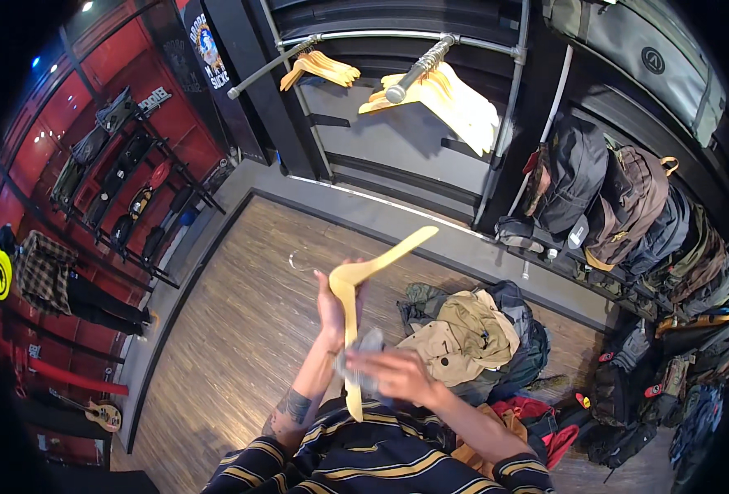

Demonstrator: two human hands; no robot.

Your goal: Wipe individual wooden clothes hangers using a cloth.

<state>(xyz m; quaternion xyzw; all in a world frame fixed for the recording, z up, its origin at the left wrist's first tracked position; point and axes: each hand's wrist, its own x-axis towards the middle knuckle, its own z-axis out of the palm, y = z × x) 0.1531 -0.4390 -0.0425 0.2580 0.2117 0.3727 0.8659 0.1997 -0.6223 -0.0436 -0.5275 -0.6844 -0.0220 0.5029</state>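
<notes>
Wooden hanger (345, 288): in front of the person's chest, above the floor (233, 313), metal hook to the left, one arm slanting up and right, the other running down toward the striped shirt (364, 461).

Left hand (329, 317): closed round the hanger near its bend, thumb along the near side, other fingers mostly behind; hold looks secure.

Right hand (397, 375): partly curled, grey cloth (370, 342) gathered between it and the hanger's lower arm. Blurred here, so cloth is the best reading, and finger pressure cannot be told.

Step in hand, as judged: wiping the lower arm. Next move calls for a steady left hold while the cloth travels along the wood; the upper arm would need a shifted grip.

Surroundings: clothes pile (463, 333) on the floor just beyond the right hand, red clothing (537, 412) nearer the body. Ahead, more wooden hangers (455, 99) on a metal rack (381, 35); backpacks (578, 173) along the right wall.
</notes>
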